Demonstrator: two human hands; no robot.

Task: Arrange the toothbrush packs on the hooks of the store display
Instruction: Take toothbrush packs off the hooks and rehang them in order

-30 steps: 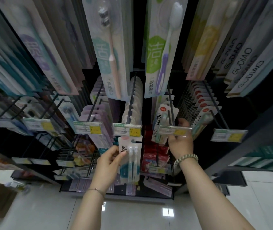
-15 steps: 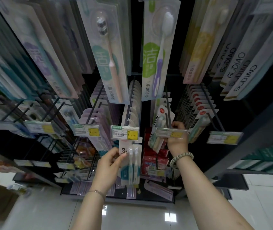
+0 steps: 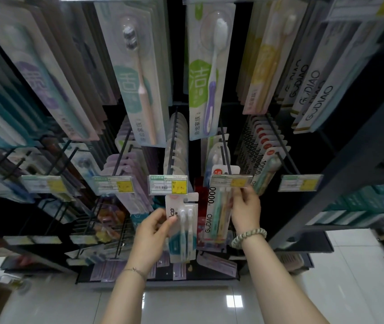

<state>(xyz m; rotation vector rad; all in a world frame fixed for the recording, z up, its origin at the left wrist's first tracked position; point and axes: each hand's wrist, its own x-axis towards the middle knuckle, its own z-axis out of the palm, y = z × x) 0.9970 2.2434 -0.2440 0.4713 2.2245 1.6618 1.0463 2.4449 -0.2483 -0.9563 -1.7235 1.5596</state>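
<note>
My left hand (image 3: 151, 232) pinches the left edge of a white two-brush toothbrush pack (image 3: 183, 226) that hangs just below the middle price tag (image 3: 168, 184). My right hand (image 3: 244, 210) grips a GUDIAO toothbrush pack (image 3: 216, 213) with green and orange brushes, held under the price tag (image 3: 230, 182) at the tip of a black hook (image 3: 224, 150). The pack's top sits near that hook's end; whether it is threaded on the hook is hidden by the tag.
Rows of black hooks carry many toothbrush packs: tall packs (image 3: 209, 73) hang above, purple packs (image 3: 125, 169) to the left, red-dotted packs (image 3: 265, 146) to the right. A dark shelf frame (image 3: 340, 174) runs on the right. White tiled floor (image 3: 209, 305) lies below.
My right hand has drawn back from deep along the hook toward its tip, bringing the GUDIAO pack forward and down. My left hand has stayed on the white pack.
</note>
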